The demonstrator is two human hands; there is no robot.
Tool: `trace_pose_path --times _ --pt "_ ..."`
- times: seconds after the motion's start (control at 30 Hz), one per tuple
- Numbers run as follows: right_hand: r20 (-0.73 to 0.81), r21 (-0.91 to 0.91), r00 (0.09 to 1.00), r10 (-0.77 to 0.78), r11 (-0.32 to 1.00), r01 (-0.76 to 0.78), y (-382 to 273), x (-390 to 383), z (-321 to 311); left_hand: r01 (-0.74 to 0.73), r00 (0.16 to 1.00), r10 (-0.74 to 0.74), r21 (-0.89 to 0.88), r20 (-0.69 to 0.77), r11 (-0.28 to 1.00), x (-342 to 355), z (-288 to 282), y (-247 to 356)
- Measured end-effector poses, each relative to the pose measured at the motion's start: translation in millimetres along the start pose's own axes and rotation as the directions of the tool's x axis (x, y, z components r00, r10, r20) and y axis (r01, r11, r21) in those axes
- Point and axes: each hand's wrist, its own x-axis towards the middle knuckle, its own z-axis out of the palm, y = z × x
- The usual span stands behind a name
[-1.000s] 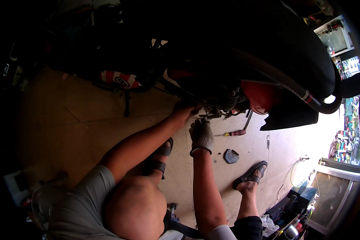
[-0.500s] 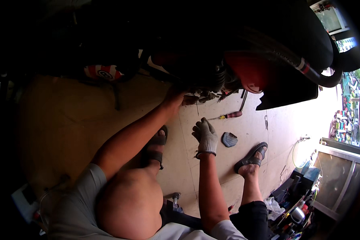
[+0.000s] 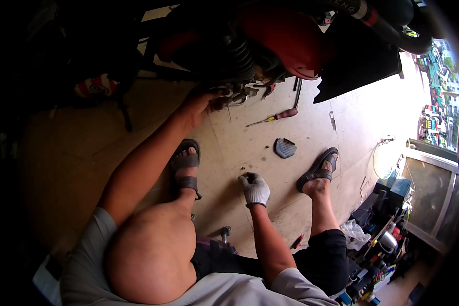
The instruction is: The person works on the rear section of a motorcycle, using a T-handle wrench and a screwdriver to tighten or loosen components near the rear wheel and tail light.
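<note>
My bare left hand reaches up under a red and black scooter, its fingers closed on a greyish metal part below a coiled spring. A thin wire-like piece hangs down from that part. My right hand, in a pale knitted work glove, is low over the floor between my feet, fingers curled in. Whatever those fingers may hold is hidden. Beyond it lie a small dark bit on the floor and a blue-grey ribbed pad. A screwdriver with a dark red and yellow handle rests nearer the scooter.
My sandalled feet stand either side of the right hand. A red-handled tool lies by my right leg. At the lower right are heaped tools, a plastic bag and a metal-framed panel. The scooter's dark body overhangs the far side.
My right hand has come back toward me, lower over the floor, and its fingers have curled in. My left hand stays at the metal part. The whole view has shifted.
</note>
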Motion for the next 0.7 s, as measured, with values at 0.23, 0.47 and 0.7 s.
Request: trace_pose_path --times 0.23,0.47,0.7 --pt "0.063 0.109 0.986 0.154 0.981 -0.16 -4 13 40 -0.018 0.995 0.015 0.028 0.097 0.999 -1 7 -2" --pt "0.38 0.877 0.925 0.001 0.319 -0.36 -112 20 -22 0.081 0.996 -0.082 0.015 0.046 0.997 -4 2 -8" --pt "0.241 0.939 0.94 -0.241 -0.188 -0.289 -164 60 -48 0.182 0.98 -0.183 0.031 0.075 0.983 -8 11 -12"
